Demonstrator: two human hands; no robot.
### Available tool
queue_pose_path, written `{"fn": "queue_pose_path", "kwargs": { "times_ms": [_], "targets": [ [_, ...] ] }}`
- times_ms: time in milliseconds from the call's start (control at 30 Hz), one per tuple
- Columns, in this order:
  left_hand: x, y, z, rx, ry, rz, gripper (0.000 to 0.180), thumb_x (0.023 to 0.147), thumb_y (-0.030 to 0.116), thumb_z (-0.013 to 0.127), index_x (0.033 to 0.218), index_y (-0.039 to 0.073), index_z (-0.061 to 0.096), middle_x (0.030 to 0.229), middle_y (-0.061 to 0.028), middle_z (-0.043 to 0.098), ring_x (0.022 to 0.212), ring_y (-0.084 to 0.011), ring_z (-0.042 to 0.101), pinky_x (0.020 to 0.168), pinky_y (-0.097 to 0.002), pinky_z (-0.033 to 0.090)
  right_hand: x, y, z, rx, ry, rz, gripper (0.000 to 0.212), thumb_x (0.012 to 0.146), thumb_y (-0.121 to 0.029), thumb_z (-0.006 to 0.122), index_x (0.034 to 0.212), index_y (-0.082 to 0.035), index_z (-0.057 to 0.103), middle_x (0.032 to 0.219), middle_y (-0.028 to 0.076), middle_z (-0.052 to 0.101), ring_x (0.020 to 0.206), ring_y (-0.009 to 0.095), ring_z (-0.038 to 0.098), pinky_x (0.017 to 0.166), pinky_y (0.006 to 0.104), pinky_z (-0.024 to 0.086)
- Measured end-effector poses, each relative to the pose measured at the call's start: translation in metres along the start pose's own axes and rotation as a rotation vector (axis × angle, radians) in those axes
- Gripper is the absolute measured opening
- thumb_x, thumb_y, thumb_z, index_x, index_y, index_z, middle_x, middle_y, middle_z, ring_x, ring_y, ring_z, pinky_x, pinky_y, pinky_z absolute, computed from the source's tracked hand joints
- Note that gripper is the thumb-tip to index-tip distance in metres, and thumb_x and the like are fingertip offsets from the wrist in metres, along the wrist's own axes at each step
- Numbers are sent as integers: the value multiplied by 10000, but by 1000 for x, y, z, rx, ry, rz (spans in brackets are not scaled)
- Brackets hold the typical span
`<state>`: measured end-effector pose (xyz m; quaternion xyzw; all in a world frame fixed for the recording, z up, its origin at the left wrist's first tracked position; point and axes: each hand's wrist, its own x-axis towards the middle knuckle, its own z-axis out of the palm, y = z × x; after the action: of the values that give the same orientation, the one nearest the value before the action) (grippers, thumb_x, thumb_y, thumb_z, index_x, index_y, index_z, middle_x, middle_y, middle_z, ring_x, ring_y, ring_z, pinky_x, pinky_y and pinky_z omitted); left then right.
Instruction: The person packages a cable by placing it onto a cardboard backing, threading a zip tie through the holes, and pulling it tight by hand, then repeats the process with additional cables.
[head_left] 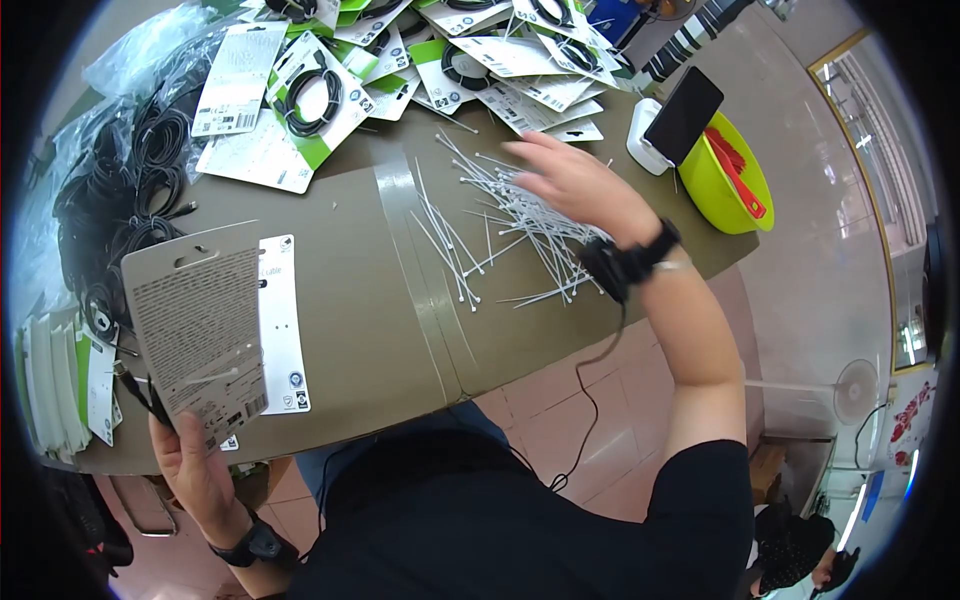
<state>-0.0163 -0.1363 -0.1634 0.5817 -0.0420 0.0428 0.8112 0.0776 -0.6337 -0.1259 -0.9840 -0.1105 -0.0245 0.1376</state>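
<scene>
Seen from the head camera, your left hand [195, 465] grips a grey packaging card [197, 325] by its lower edge, tilted up off the desk [340, 300] so its back faces you. Your right hand [575, 180] hovers open and empty, fingers spread, over the loose pile of white cable ties [500, 225] scattered within easy reach mid-desk.

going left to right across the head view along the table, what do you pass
coiled black cables → grey backing card in the left hand → tape strip → white cable ties → right hand → phone on stand → green bowl
</scene>
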Motion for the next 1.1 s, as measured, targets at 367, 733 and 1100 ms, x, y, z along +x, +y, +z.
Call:
{"fn": "queue_pose_path", "kwargs": {
  "times_ms": [367, 733, 1100],
  "targets": [
    [-26, 2, -11, -23, 18, 31, 411, 948, 52, 546, 1345, -7, 455, 1285, -124, 563, 1160, -201, 545, 1022, -352, 398, 64, -16, -7, -179, -466, 43, 318, 862, -277, 619, 1043, -18, 649, 1112, 143, 641, 991, 348, 608, 880, 396, 487],
    [-15, -4, -9, -68, -41, 6, 387, 956, 68, 539, 1329, -2, 467, 1268, -119, 573, 1130, -193, 562, 1010, -349, 415, -43, -86, 36, -173, -40, -621, 420, 835, -192, 670, 1211, -42, 560, 1260, 142, 553, 1219, 308, 502, 1011, 407, 427],
    [-33, -3, -20, -79, 17, 8, 402, 954, 70, 542, 1339, -6, 454, 1281, -129, 562, 1143, -197, 556, 1014, -358, 415, 79, -31, 47, -256, -16, 359, 573, 918, -462, 500, 1293, -29, 510, 1354, 236, 474, 1232, 358, 482, 1027, 426, 389]
  ]
}}
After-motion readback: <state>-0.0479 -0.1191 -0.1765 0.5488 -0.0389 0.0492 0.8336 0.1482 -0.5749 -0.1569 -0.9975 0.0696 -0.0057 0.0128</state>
